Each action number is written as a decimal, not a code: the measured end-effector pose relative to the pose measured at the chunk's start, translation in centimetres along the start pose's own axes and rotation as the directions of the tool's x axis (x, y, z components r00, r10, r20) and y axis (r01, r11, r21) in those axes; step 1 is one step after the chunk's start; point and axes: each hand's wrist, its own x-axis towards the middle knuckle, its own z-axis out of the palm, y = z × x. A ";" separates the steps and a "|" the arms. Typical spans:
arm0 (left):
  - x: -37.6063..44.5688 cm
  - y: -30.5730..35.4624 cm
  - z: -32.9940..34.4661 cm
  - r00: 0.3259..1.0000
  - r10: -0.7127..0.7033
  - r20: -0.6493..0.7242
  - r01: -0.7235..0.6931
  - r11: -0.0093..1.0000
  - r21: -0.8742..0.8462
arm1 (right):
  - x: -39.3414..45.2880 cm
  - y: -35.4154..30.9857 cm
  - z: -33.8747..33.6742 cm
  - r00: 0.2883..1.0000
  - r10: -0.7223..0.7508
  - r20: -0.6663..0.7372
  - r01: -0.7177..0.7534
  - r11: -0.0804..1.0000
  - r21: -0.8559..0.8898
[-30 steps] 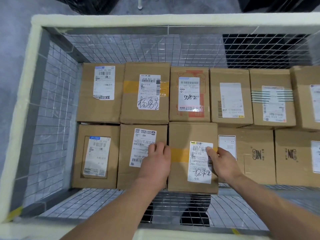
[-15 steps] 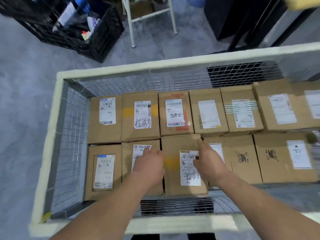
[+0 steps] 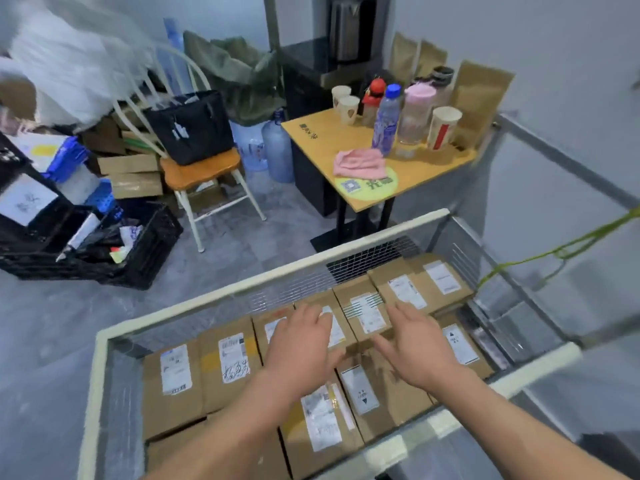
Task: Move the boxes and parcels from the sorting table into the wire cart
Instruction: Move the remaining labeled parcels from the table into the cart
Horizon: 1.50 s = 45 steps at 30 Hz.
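Boxes: brown cardboard boxes (image 3: 228, 362), flat-topped and rectangular, packed edge to edge in two rows inside the wire cart, each with a white printed label; one label carries black handwriting.
Left hand: left hand (image 3: 301, 344) stretched out palm down over the boxes at the cart's middle, fingers straight and a little spread, holding nothing; whether it touches the cardboard I cannot tell.
Right hand: right hand (image 3: 415, 348) at 3 o'clock of the left one, also flat with loose straight fingers and holding nothing, above a box with a striped label (image 3: 367, 311).
Wire cart: wire cart (image 3: 100, 344) of thin grey mesh panels, top rail wrapped in pale cream padding.
Tabletop: at 12 o'clock past the cart, a square yellow wooden tabletop (image 3: 322, 133) bearing paper cups, a clear plastic bottle (image 3: 386, 121), a pink tumbler and a crumpled pink cloth (image 3: 360, 164).
Chair: at 10 o'clock, a white spindle chair (image 3: 204, 171) with an orange seat, a black bag on it.
Crate: at 9 o'clock, a black lattice plastic crate (image 3: 145, 254) on the grey floor.
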 end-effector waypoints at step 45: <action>-15.4 69.9 -5.1 0.329 0.944 0.027 -0.911 0.309 0.274 | -60.7 41.2 -9.9 0.145 0.921 -0.361 -0.761 0.337 0.555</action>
